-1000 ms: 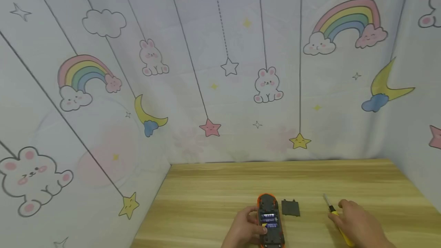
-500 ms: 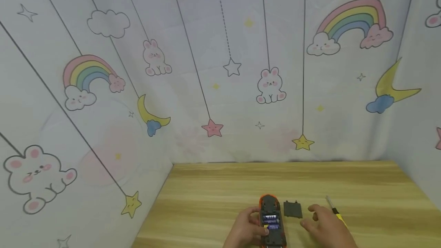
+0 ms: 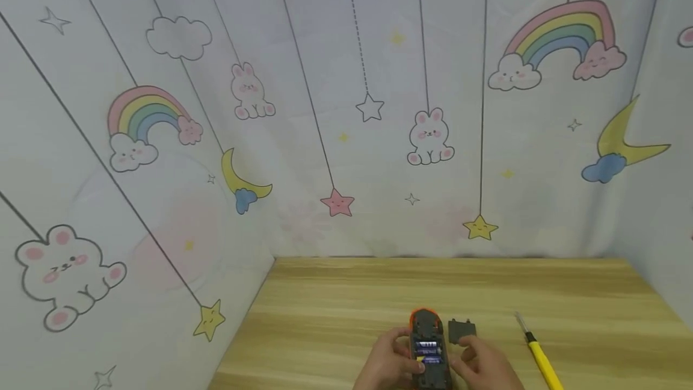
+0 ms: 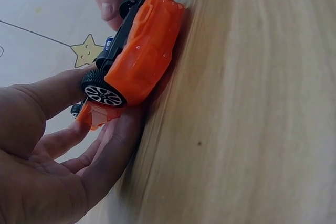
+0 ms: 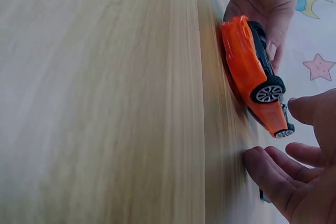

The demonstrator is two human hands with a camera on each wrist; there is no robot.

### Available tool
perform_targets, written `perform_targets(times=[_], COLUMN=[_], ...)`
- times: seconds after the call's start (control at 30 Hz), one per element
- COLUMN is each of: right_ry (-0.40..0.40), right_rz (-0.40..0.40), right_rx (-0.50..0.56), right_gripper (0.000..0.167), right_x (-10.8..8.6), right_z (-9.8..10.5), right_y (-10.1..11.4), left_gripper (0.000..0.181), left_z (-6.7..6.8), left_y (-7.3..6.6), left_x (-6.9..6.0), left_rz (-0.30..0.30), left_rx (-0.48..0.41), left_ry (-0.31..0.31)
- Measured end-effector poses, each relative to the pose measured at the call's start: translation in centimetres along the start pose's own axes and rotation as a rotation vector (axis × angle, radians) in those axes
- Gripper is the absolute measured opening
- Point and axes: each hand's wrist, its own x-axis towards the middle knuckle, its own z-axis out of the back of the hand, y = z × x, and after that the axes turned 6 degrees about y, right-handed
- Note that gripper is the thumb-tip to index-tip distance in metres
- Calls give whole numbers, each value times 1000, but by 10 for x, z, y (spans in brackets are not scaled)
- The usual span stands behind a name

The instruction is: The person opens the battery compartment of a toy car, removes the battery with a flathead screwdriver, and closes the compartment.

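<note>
Near left: left hand (image 3: 387, 359), gripping upturned toy car (image 3: 435, 376). Near right: right hand (image 3: 484, 367), fingers parted, holding nothing. Further right: screwdriver (image 3: 538, 354). In car's bay: batteries (image 3: 428, 348). Farther, right of car: battery cover (image 3: 461, 329). Step, judged: reclosing bay; calls for pinching cover's edge.

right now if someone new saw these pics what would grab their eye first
Most likely the bright orange toy car, held underside up in the person's left hand, with blue batteries showing in its base. Next perhaps the yellow-handled screwdriver, lying on the wooden table to the car's right. The pastel backdrop fills most of the head view above the table.
</note>
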Motion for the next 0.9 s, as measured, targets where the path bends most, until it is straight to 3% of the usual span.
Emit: perform_targets(times=[0.2, 0.33, 0.57, 0.8, 0.9], right_ry=[25, 15, -24, -13, -35], right_rz=[46, 60, -24, -104, -101], right_rx=[56, 80, 110, 117, 135], right_gripper=[62, 57, 48, 49, 51], right_x=[2, 4, 9, 12, 11], right_z=[-6, -11, -21, -26, -28], right_y=[2, 3, 8, 8, 8], left_gripper=[68, 67, 66, 54, 53], left_z=[-2, -4, -6, -8, -10], left_y=[-2, -3, -7, -11, -13], left_x=[2, 3, 1, -5, -8], left_rz=[10, 9, -17, -61, -81], left_rx=[-2, 12, 87, 180, 221], left_ry=[8, 4, -44, -86, -99])
